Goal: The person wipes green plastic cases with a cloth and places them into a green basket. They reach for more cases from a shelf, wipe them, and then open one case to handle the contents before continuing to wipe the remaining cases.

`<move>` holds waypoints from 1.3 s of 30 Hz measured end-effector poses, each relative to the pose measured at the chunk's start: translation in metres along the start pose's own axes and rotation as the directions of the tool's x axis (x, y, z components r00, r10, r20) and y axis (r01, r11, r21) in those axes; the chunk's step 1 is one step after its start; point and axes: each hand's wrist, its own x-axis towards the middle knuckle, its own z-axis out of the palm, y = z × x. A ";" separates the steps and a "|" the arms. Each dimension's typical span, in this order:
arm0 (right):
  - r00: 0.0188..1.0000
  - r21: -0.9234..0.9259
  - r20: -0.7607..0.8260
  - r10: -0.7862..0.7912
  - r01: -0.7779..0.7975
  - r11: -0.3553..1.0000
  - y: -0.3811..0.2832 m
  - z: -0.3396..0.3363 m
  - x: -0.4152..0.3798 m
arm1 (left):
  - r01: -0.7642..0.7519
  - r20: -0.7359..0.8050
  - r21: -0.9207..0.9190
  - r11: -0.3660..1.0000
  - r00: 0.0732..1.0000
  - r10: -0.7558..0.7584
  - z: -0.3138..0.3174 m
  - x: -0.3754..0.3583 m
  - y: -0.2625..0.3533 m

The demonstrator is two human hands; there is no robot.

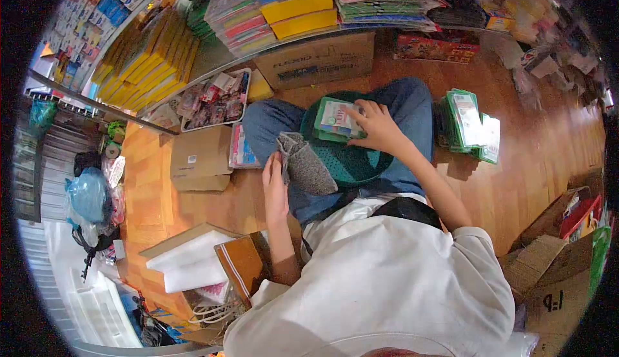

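My left hand [275, 186] grips the edge of a folded grey cloth [308, 167], which hangs over the near left side of a dark green perforated basket [361, 168]. The basket rests in my lap between my crossed legs. Over its far part lies a small stack of green-edged flat packs [335, 119] with white printed labels. My right hand [377, 128] holds the right side of that stack, thumb at the near edge and fingers across the top. What lies under the stack is hidden.
More green-edged packs [461, 121] are piled on the wooden floor to my right. A white tray [216, 99] of small packets and a cardboard box [203, 157] stand at left. Ahead is a loaded low shelf [258, 50]. Open cartons [561, 273] flank me.
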 end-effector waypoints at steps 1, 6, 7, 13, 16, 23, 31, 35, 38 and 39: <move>0.991 0.020 0.101 0.084 -0.086 0.996 -0.002 -0.004 0.001 | 0.005 -0.037 -0.004 1.000 0.999 -0.005 0.001 -0.003 0.005; 0.963 0.732 0.258 0.080 -0.249 0.634 0.009 -0.020 -0.013 | -0.187 -0.209 -0.153 0.970 0.966 0.153 0.024 -0.017 0.021; 0.936 0.935 0.339 0.090 -0.346 0.074 0.005 -0.027 -0.018 | -0.340 -0.287 -0.215 0.916 0.918 0.273 0.033 -0.019 0.020; 0.909 0.570 0.409 0.086 -0.180 -0.801 -0.039 -0.054 -0.028 | -0.959 0.615 0.185 0.214 0.283 0.736 0.105 -0.052 0.031; 0.927 0.520 0.356 0.121 -0.089 -0.849 -0.042 -0.049 -0.028 | -0.947 0.778 0.315 -0.067 0.217 0.590 0.125 -0.071 0.008; 0.930 0.377 0.368 0.010 -0.140 -0.915 -0.059 -0.029 -0.046 | -0.876 0.711 0.477 -0.073 0.335 0.619 0.119 -0.023 0.062; 0.995 0.493 0.098 -0.018 -0.064 -0.868 -0.028 -0.022 -0.031 | -0.966 0.833 0.252 0.055 0.246 0.496 0.126 -0.060 -0.002; 0.978 0.019 0.122 0.168 0.167 -0.986 -0.057 -0.007 -0.055 | -0.973 0.855 0.220 0.068 0.226 0.467 0.131 -0.040 0.012; 0.940 0.163 0.339 0.039 -0.018 -0.986 -0.060 -0.026 -0.047 | -0.876 0.735 0.461 -0.142 0.287 0.615 0.133 -0.015 0.045; 0.947 0.314 0.319 0.031 -0.075 -0.946 -0.063 -0.025 -0.047 | -0.878 0.725 0.467 -0.108 0.311 0.614 0.132 -0.014 0.052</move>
